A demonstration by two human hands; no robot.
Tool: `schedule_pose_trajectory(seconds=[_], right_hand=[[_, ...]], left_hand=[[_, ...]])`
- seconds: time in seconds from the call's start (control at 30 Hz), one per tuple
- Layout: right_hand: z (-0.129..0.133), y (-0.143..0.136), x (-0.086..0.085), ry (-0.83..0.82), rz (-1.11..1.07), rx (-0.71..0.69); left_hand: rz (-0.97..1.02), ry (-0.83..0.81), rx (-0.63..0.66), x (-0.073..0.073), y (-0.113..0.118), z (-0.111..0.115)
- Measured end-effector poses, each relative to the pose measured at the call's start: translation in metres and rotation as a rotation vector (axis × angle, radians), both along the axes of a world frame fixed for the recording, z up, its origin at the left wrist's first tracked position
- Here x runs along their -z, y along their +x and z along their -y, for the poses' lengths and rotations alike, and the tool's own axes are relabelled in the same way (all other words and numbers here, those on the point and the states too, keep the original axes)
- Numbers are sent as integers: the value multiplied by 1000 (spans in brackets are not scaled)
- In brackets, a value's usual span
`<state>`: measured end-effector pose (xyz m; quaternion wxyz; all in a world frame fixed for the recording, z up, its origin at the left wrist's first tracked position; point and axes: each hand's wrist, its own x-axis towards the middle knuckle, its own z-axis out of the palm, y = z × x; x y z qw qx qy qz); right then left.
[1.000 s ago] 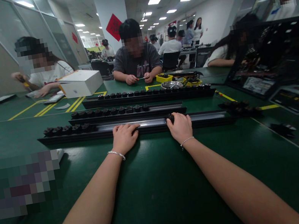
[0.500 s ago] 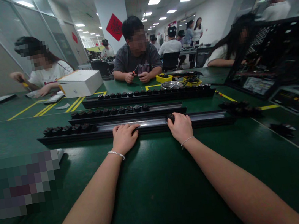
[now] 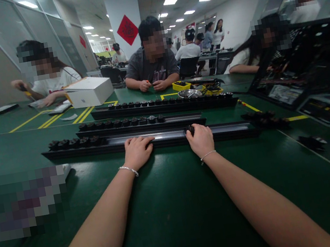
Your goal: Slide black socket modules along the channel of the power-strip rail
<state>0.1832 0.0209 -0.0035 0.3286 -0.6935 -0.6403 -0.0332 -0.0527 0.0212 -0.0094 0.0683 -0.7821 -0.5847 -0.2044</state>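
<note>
- Head view: my left grip [image 3: 138,150] lies palm down across the front rail [image 3: 168,134], fingers spread loosely over its bright channel; I see nothing clasped in it.
- Head view: my right grip [image 3: 201,139] is closed, thumb against fingers, on what looks like one black knob-like piece [image 3: 191,129], at the rail's channel. My fingers hide most of it, so I cannot tell how it is seated.
- Head view, what could go wrong: if I press unevenly, the piece could tilt and jam in the channel; if my pinch slips, it could drop onto the surface [image 3: 173,207]. Should my left grip lift or push sideways, the rail could skid and nudge the middle rail [image 3: 185,118] just beyond.
- Head view, counts: three rails lie ahead of me, counting the far rail [image 3: 162,107]. Left of my left grip, five seated pieces [image 3: 74,143] stand on the front rail. Beyond that grip, I count ten middle-rail pieces [image 3: 125,122]; the far row is too small to count surely.
- Head view: one loose heap [image 3: 266,119] sits right of my right grip, with one smaller cluster [image 3: 312,142] farther right; their pieces blur together, uncountable.
</note>
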Motion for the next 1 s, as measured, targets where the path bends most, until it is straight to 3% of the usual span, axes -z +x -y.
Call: schedule_pose_trajectory(seconds=[1.0], right_hand=[[-3, 4, -1, -6, 29, 7]], left_hand=[[2, -2, 4, -1, 0, 0]])
